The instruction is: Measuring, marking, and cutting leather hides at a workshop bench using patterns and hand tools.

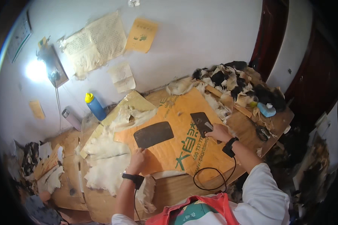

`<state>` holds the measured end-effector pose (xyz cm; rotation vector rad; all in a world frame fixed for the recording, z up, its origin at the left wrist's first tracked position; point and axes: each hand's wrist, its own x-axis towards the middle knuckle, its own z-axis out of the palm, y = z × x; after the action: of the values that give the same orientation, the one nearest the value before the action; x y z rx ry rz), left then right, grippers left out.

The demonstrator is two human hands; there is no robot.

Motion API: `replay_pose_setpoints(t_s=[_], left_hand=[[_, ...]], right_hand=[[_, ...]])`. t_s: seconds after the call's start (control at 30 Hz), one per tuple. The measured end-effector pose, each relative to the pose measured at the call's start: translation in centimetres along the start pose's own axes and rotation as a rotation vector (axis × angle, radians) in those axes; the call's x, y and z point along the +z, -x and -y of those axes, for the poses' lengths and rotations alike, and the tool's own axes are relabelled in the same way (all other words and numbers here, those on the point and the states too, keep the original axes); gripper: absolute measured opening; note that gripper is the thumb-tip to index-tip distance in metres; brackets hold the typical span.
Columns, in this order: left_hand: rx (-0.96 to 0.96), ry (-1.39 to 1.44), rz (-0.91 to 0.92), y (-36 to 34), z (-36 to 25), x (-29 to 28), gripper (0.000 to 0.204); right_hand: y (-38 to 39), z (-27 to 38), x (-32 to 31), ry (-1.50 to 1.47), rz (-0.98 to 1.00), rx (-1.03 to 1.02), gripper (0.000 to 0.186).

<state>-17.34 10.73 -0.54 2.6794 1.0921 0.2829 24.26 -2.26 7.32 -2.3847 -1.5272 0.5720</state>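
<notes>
Dark template pieces lie on the orange sheet (184, 138) mid-desk: the left hand (136, 159) presses the large one (153, 134), fingers together; at three o'clock, the right hand (218, 132) has fingers clamped on the smaller one (200, 122).

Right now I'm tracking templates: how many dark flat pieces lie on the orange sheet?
2. A larger dark piece lies beside the left hand; a smaller dark piece sits under the right hand. More may hide under the hides.

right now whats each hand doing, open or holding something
Left hand: closed on the lower edge of the large dark flat piece.
Right hand: gripping the smaller dark flat piece on the orange sheet.
</notes>
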Motion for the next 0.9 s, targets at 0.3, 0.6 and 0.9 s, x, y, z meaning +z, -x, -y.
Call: replay_pose_setpoints(t_s=[0.3, 0.6, 0.9], left_hand=[[-0.201, -0.124, 0.046, -2.5, -3.7, -0.1, 0.05], [-0.048, -0.356, -0.113, -2.8, -2.9, 2.5, 0.04], [-0.024, -0.16, -0.69, -1.3, -4.8, 5.9, 0.029]], right_hand=[[-1.3, -1.4, 1.7, -0.097, 0.001, 0.065, 0.064], [-6.7, -1.1, 0.9, 0.009, 0.069, -0.21, 0.049], [-11.2, 1.6, 2.9, 0.032, -0.46, -0.356, 0.043]])
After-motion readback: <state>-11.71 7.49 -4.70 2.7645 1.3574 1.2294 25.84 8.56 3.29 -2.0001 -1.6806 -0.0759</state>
